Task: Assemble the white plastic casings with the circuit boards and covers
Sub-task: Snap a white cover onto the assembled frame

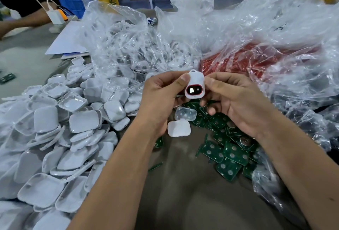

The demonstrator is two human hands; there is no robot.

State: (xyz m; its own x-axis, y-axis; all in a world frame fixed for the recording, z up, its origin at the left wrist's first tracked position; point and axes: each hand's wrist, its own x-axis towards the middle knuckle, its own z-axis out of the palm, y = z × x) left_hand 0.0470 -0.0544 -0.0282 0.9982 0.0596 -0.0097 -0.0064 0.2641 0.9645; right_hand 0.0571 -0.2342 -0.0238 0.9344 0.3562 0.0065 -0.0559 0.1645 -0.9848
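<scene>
Head view shows both hands, left hand (161,94) and right hand (236,101), pinching one closed white casing (194,86), while heaps of covers (60,138) and circuit boards (229,149) remain on the bench (183,193).

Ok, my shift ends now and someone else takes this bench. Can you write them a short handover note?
Left hand and right hand both pinch one white casing above the table; its red-rimmed window faces the camera.
Loose white cover and clear insert lie just below the hands.
Green circuit boards are piled to the right, white shells heaped on the left.
Done: this casing looks closed. Left: set it aside and build the rest.
</scene>
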